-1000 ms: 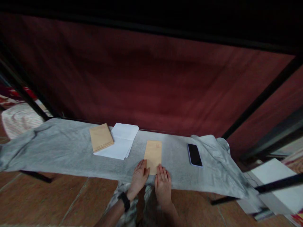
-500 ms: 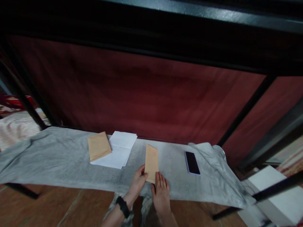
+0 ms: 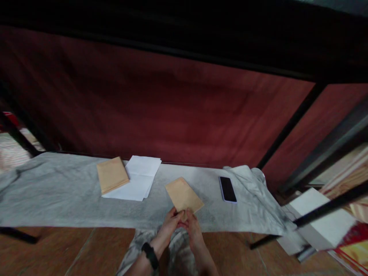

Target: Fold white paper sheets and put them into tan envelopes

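Observation:
A brown paper envelope (image 3: 184, 194) lies tilted at the near middle of the cloth-covered table, one corner toward me. My left hand (image 3: 171, 222), with a black band on the wrist, pinches its near edge. Beside it, my right hand (image 3: 193, 226) grips the same near corner, thumbs close together. The fingers beneath the paper are partly hidden. Further left, a stack of brown envelopes (image 3: 112, 174) rests partly on white paper sheets (image 3: 139, 178).
A phone (image 3: 228, 189) with a dark screen and a pale purple edge lies on the grey cloth (image 3: 66, 195) to the right. Dark metal bars frame a red panel (image 3: 172, 111) behind. A white box (image 3: 322, 218) stands at the lower right.
The envelope, narrow and upright before, has turned and now shows a wider face. My right hand has left its lower right side and closed in beside my left. The view has shifted slightly.

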### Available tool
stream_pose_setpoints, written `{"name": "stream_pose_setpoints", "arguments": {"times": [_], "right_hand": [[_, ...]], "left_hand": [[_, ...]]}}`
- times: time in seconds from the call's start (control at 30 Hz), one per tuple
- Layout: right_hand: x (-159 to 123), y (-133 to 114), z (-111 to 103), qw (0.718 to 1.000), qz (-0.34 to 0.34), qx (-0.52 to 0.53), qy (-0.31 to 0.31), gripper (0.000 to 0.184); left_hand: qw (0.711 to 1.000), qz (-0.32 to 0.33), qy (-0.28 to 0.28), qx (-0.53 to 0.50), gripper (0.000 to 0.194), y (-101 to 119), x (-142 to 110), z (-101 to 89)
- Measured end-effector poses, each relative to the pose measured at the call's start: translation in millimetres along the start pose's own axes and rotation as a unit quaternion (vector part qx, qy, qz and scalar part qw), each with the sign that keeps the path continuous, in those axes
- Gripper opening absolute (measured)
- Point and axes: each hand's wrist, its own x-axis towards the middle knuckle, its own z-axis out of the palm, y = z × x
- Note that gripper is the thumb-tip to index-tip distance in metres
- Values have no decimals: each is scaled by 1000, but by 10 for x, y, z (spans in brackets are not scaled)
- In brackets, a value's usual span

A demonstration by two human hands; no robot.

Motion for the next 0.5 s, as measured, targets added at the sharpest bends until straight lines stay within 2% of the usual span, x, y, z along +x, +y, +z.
{"name": "stream_pose_setpoints", "arguments": {"times": [0.1, 0.2, 0.27, 0.5], "right_hand": [[-49, 3, -14, 999, 20, 31, 26, 73], [-43, -21, -108, 995, 49, 31, 81, 70], [-30, -30, -176, 992, 60, 39, 102, 66], [-9, -48, -247, 991, 69, 65, 97, 63]], "left_hand": [[1000, 22, 4, -7, 53, -23, 59, 2], [999, 40, 22, 22, 46, -3, 163, -25], [998, 45, 11, 49, 45, 5, 225, -45], [996, 23, -10, 82, 54, 27, 253, -27]]}}
